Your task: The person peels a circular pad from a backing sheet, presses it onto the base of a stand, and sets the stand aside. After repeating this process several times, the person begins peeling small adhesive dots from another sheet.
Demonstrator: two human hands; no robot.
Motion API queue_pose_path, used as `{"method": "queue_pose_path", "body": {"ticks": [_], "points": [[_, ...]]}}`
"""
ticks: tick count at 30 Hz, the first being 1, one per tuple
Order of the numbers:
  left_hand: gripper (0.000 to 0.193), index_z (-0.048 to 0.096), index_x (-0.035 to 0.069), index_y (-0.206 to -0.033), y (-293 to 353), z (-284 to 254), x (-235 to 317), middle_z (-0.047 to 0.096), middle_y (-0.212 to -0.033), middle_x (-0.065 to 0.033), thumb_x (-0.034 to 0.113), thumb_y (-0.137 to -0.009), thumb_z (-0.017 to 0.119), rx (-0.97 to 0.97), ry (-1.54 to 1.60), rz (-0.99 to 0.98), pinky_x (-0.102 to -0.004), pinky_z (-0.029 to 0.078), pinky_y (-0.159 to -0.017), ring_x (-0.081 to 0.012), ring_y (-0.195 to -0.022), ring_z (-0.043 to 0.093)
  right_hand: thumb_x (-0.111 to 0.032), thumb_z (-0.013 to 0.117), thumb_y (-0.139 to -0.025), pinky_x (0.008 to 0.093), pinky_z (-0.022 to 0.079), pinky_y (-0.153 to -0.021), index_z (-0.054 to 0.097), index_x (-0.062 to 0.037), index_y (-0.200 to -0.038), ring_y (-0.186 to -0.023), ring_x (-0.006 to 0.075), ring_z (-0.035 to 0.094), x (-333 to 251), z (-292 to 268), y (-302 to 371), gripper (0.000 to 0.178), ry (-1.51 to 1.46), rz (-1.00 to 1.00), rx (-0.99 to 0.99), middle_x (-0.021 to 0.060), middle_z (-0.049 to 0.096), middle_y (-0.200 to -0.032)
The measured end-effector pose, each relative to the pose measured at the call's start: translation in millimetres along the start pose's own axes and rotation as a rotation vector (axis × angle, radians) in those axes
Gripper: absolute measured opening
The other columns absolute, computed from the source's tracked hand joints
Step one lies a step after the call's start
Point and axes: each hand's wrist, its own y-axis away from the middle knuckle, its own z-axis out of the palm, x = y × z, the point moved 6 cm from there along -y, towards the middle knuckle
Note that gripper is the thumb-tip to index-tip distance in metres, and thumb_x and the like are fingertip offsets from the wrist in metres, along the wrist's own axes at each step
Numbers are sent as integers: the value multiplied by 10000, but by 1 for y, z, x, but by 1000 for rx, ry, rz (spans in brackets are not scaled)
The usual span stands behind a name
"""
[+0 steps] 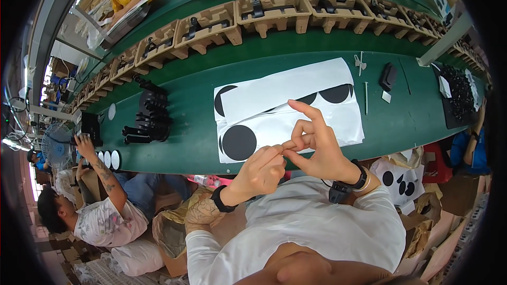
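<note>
My left hand point(259, 171) and my right hand point(315, 145) meet over the near edge of the green table point(190, 155). The fingertips of both press together in a pinch; whatever lies between them is hidden or too small to make out. My right index finger points up, away from the pinch. Just beyond my hands lie white sheets point(274, 126) with round black stickers point(239, 142) on them. A long white paper strip point(285, 87) rests slantwise across the sheets and partly covers the far row of stickers.
Left of the sheets stand several black stand-like parts point(148, 119). A black oblong part point(387, 76), a white stick point(366, 98) and a heap of small black pieces point(458, 92) lie right. Brown moulded trays point(272, 13) line the far shelf. A co-worker point(105, 211) sits at left.
</note>
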Motion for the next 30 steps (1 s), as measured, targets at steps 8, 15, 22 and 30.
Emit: {"method": "queue_pose_path", "body": {"ticks": [8,15,22,30], "points": [[441,315,24,-813,7,0,5,554,-765,-148,-136,-655,694,-76,59,21,-354,474,-542,-309,-731,597,213,554,-703,266,538,-738,169,-93,-1437,-823,177,659,7,2,2,884,-193,124,-71,5,406,-731],[326,304,50,-616,6,2,8,476,-699,-109,-96,-582,594,2,81,61,-294,399,-502,-231,-654,524,218,559,-708,276,542,-739,155,-104,-1440,-819,191,666,12,-2,5,896,-266,180,-56,-2,385,-727],[454,302,36,-844,7,-5,14,553,-789,-125,-141,-668,680,-4,42,23,-334,474,-535,-283,-715,612,207,586,-720,288,543,-736,134,-99,-1440,-815,229,682,8,-15,7,903,-346,88,26,-5,371,-721],[496,305,60,-865,-1,-17,6,581,-849,-117,-138,-662,713,293,94,-154,-321,520,-601,-274,-764,663,171,587,-738,305,545,-772,164,-64,-1431,-868,235,680,3,-11,8,845,-288,59,97,-8,405,-705]]}}
